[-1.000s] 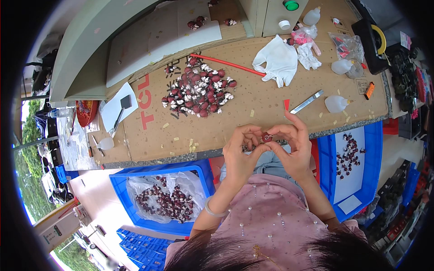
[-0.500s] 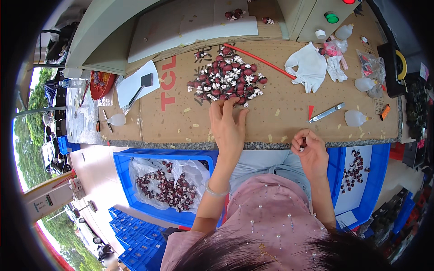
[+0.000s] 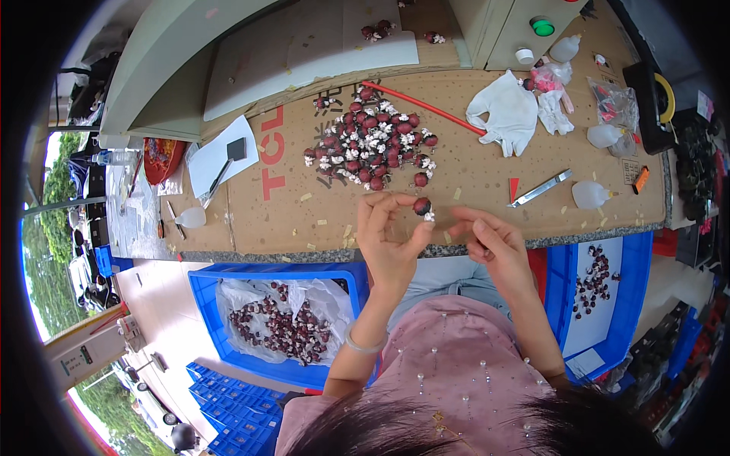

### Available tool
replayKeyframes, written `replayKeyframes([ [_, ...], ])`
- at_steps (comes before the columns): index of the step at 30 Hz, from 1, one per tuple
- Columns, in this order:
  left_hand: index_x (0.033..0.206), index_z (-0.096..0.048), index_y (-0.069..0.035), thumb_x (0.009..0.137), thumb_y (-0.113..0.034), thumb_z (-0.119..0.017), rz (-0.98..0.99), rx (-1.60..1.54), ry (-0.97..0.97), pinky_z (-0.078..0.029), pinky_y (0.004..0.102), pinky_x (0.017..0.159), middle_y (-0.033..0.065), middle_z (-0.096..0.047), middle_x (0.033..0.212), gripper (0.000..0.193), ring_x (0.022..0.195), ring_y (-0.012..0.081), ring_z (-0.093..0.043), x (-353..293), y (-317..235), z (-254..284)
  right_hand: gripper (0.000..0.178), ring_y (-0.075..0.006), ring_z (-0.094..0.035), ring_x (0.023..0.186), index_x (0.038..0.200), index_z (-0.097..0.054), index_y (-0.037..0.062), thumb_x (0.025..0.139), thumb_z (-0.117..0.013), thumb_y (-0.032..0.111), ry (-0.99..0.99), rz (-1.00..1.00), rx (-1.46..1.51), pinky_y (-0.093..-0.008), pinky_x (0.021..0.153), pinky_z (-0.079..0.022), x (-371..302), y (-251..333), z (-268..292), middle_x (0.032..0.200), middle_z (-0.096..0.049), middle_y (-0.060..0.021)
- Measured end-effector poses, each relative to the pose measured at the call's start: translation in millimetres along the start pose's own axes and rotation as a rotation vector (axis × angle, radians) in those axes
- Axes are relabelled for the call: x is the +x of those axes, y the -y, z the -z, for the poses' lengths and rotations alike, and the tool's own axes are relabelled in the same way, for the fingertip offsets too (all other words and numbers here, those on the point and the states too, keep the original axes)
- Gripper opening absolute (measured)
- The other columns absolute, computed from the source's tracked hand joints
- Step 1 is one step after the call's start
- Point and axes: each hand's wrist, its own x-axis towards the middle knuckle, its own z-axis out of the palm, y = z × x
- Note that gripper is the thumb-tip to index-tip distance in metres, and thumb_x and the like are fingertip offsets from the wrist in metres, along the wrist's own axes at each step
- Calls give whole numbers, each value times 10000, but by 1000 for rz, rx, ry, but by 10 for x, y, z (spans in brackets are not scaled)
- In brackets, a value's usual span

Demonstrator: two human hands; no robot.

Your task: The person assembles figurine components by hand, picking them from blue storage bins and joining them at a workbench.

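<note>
My left hand (image 3: 389,239) is raised over the front edge of the cardboard-covered table (image 3: 471,178) and pinches a small dark red round piece with a white end (image 3: 422,207) between thumb and fingertips. My right hand (image 3: 490,242) is just to its right, fingers curled and reaching toward that piece; whether it holds anything small I cannot tell. A heap of the same dark red and white pieces (image 3: 370,146) lies on the cardboard beyond both hands.
A blue crate lined with plastic and holding red pieces (image 3: 277,323) sits low at my left; another blue crate (image 3: 601,285) sits at my right. White gloves (image 3: 508,114), a red rod (image 3: 426,108), metal tweezers (image 3: 540,188) and small squeeze bottles (image 3: 589,194) lie on the table.
My left hand has drawn back from the heap with one red piece in it. My right hand has come up from the table edge toward the left hand.
</note>
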Motion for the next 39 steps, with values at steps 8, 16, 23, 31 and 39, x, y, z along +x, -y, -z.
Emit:
replayKeyframes([
  [8, 1061, -609, 4, 739, -7, -701, 66, -230, 88, -409, 203, 746, 28, -462, 1057, 335, 846, 92, -473, -254, 73, -191, 345, 0, -435, 671, 1232, -592, 31, 891, -618, 76, 114, 14, 32, -149, 536, -352, 71, -4, -147, 836, -558, 50],
  [16, 1084, -632, -45, 678, -32, -756, -70, 270, 58, -448, 270, 748, 54, -545, 1065, 424, 845, 149, -512, 87, -20, -5, 350, -15, -461, 681, 1141, -633, 11, 797, -671, -44, 2, 163, -134, -158, 602, -415, 63, 39, -66, 779, -530, 50],
  [23, 1081, -635, -53, 723, 11, -701, -250, 489, 193, -472, 354, 785, 92, -542, 1101, 370, 951, 262, -556, 360, 25, -135, 341, -24, -456, 710, 1135, -638, 5, 800, -663, -51, -6, 179, -110, -154, 645, -401, 29, 49, 1, 784, -516, 40],
  [31, 979, -658, -21, 775, 34, -647, -146, 469, 199, -487, 354, 748, 96, -513, 1100, 211, 884, 249, -563, 362, 114, -232, 338, -19, -425, 661, 1083, -651, 2, 752, -713, -33, -92, 370, -185, -166, 608, -385, 53, 10, 37, 776, -527, 27],
  [39, 944, -670, -8, 785, 48, -641, -139, 378, 113, -502, 293, 664, 87, -574, 1019, 171, 802, 184, -594, 305, 86, -161, 302, -29, -387, 548, 1003, -658, 3, 712, -740, -14, -212, 385, -510, -201, 488, -321, 15, 85, -19, 683, -548, 19],
])
